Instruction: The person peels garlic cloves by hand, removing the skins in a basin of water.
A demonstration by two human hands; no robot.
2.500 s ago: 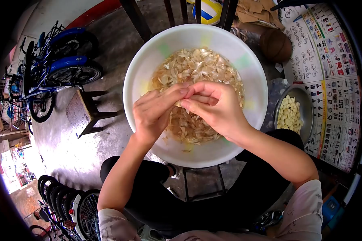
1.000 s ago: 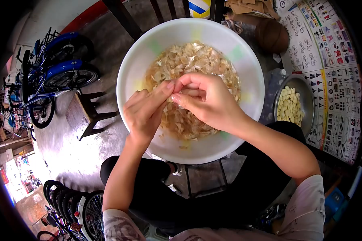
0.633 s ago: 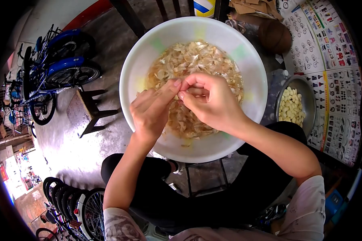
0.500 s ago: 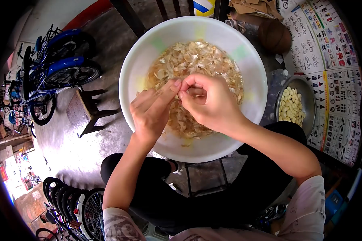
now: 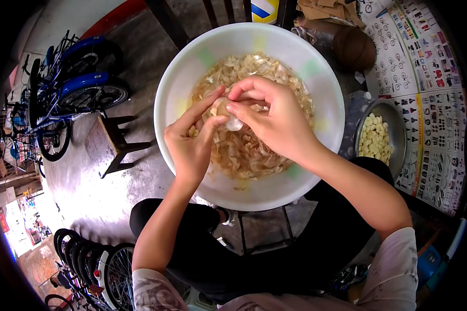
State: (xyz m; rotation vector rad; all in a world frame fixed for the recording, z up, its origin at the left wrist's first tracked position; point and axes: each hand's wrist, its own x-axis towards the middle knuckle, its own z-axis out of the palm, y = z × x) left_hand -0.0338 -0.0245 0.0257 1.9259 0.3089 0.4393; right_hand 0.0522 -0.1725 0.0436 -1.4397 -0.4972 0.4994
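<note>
Both hands are over a wide white basin [image 5: 184,67] that holds wet, papery brown skins [image 5: 254,70] in liquid. My right hand [image 5: 275,116] pinches a pale, translucent garlic skin [image 5: 234,123] between thumb and forefinger. Thumb and forefinger of my left hand [image 5: 189,140] are apart on either side of this piece, and small yellowish cloves [image 5: 193,131] show in its curled fingers. To the right, a metal bowl [image 5: 398,124] contains peeled whitish cloves [image 5: 374,139].
A small stool [image 5: 101,142] and blue bicycles [image 5: 91,85] stand at the left. More wheels [image 5: 83,256] are at the lower left. Beyond the basin are dark chair slats [image 5: 166,23], a volleyball [image 5: 264,10] and a brown ball [image 5: 354,47]. Printed sheets [image 5: 436,129] lie at the right.
My left thumb and forefinger have spread apart from their earlier pinch, and the pale skin and the cloves in my left hand now show. My right hand has moved slightly up.
</note>
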